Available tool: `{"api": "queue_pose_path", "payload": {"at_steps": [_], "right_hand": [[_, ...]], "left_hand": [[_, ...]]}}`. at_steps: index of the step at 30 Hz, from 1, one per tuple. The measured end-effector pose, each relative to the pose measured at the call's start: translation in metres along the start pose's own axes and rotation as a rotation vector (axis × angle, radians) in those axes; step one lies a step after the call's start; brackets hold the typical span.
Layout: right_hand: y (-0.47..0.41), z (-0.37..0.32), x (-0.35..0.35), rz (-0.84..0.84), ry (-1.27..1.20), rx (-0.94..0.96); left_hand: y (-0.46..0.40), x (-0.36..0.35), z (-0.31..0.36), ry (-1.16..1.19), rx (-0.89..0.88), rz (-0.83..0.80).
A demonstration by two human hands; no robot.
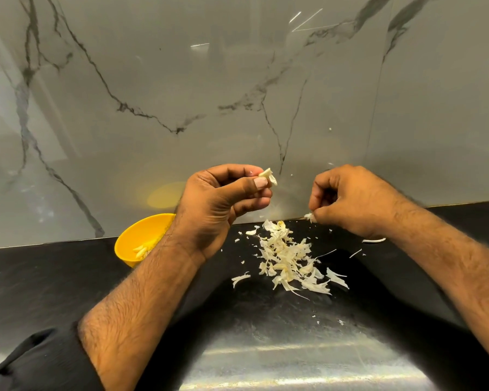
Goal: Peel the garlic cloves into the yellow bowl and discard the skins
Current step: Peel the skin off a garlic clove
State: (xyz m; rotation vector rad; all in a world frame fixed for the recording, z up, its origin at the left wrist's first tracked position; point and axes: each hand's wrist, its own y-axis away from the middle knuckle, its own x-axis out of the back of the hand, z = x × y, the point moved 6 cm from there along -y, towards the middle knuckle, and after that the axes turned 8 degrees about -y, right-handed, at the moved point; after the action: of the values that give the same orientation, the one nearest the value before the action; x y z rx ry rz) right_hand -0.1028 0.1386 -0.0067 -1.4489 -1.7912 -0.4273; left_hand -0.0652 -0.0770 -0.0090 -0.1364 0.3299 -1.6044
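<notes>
The left hand (223, 198) is raised above the far edge of the tabletop (54, 280), its thumb and curled fingers pinching a garlic clove (268, 176) that pokes out past the fingertips; a flap of skin seems to cling to the clove's right end, so I judge this one only partly peeled. The right hand (350, 198), apart from the left and a little lower, has its fingers curled in and nips a small scrap of skin (309, 217) at the fingertips, just over the far end of the heap. Below and between the two hands a loose pile of skins (290, 261) lies on the dark tabletop, with stray flakes scattered to the right and nearer the camera. At the left, partly hidden behind the left forearm, the yellow bowl (136, 241) sits near the marble wall (181, 80) and holds a few pale peeled cloves (141, 251). So peeling looks well advanced: several cloves are in the bowl and many skins are shed. What is left, as far as I can tell, is finishing this clove, dropping it into the bowl, and clearing away the skins, none of which looks discarded yet; whether more unpeeled cloves wait out of view cannot be told. A thin white curved edge (374, 240) shows under the right wrist, unidentifiable. No brand, label or writing is readable anywhere.
</notes>
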Motion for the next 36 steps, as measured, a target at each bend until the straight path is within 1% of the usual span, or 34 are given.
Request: {"api": "queue_pose_path", "payload": {"at_steps": [3, 6, 7, 9, 11, 13, 16, 17, 21, 27, 34, 36], "right_hand": [[0.004, -0.005, 0.004, -0.006, -0.068, 0.093], [0.005, -0.010, 0.002, -0.013, -0.090, 0.119], [0.004, -0.010, 0.001, -0.008, -0.060, 0.128], [0.002, -0.009, 0.005, 0.053, -0.032, 0.142], [0.004, -0.011, 0.007, 0.061, -0.096, 0.161], [0.004, -0.011, 0.006, 0.029, -0.261, 0.171], [0.007, -0.017, -0.002, -0.054, -0.585, 0.168], [0.007, -0.018, -0.006, -0.076, -0.635, 0.161], [0.008, -0.022, -0.015, -0.123, -0.661, 0.150], [0.004, -0.017, -0.015, -0.070, -0.641, 0.147], [0.004, -0.018, -0.015, -0.083, -0.716, 0.146], [0.004, -0.017, -0.013, -0.075, -0.752, 0.127]], "left_hand": [[0.000, -0.001, -0.002, 0.031, 0.042, -0.009], [-0.001, 0.000, -0.003, 0.024, 0.055, -0.007], [-0.001, -0.001, -0.004, 0.014, 0.055, -0.009], [0.000, -0.001, -0.004, -0.024, 0.041, -0.012], [0.000, -0.001, -0.003, -0.093, 0.005, -0.011], [0.000, -0.002, -0.002, -0.193, -0.048, -0.022], [0.002, -0.007, -0.002, -0.314, -0.105, -0.034], [0.003, -0.008, -0.002, -0.337, -0.118, -0.037], [0.005, -0.012, 0.000, -0.402, -0.157, -0.041], [0.003, -0.011, -0.002, -0.443, -0.162, -0.012], [0.001, -0.008, -0.003, -0.511, -0.176, 0.018], [0.000, -0.007, -0.004, -0.490, -0.149, 0.021]]}}
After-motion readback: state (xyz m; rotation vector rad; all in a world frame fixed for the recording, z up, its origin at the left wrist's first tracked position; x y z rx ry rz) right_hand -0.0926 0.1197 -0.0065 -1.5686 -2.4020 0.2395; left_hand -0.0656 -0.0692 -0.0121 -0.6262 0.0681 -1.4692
